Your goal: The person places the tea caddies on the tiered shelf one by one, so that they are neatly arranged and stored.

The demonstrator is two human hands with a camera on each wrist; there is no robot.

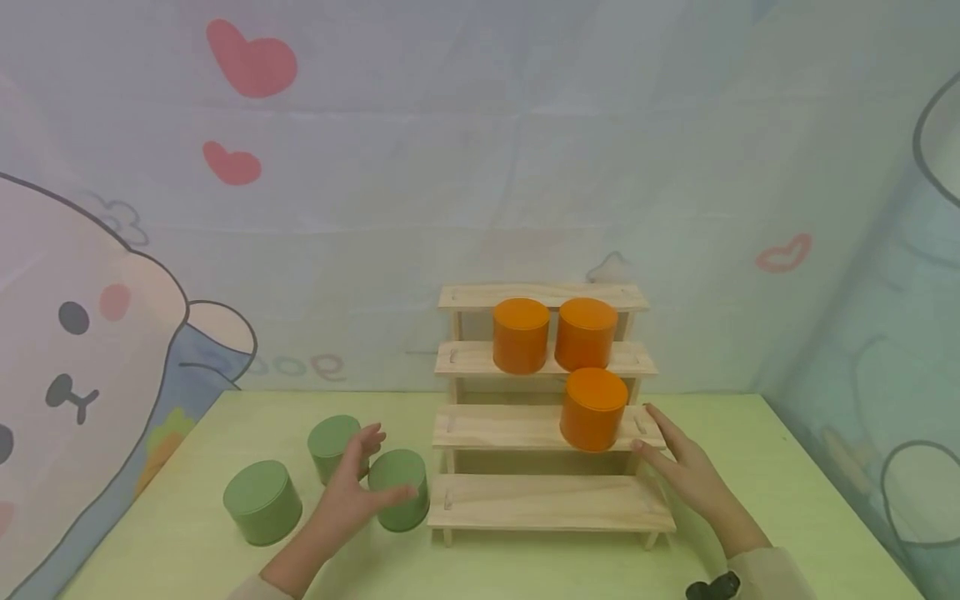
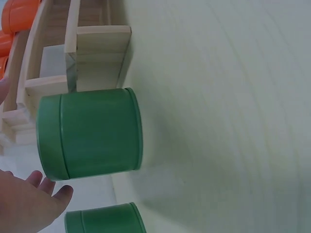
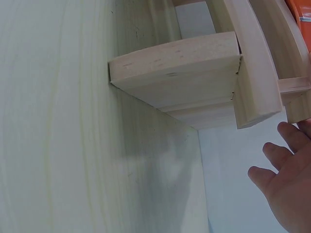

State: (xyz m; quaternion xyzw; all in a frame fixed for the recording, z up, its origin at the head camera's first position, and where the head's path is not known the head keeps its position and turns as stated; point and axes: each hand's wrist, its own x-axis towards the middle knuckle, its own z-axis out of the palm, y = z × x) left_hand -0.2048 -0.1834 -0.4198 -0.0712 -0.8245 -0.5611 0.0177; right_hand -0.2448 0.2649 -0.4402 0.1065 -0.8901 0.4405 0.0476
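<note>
My left hand (image 1: 347, 498) is spread around the top of a green canister (image 2: 92, 136), thumb on the near side and fingers beyond. In the left wrist view a gap shows between the fingertips and the lid. Two more green canisters (image 1: 262, 502) (image 1: 330, 446) stand to its left on the table. The fairly straight fingers of my right hand (image 1: 693, 475) lie at the right end of a stepped wooden rack (image 1: 495, 427), by its second board from the bottom; firm contact is hard to tell. That board bears an orange canister (image 1: 592, 412) near its right end.
Two orange canisters (image 1: 521, 337) (image 1: 585, 335) stand side by side on the board above. The rack's top and bottom boards (image 1: 551, 500) hold nothing. A pale green table (image 1: 810, 517) lies beneath, with a printed cloth (image 1: 480, 150) hanging behind it.
</note>
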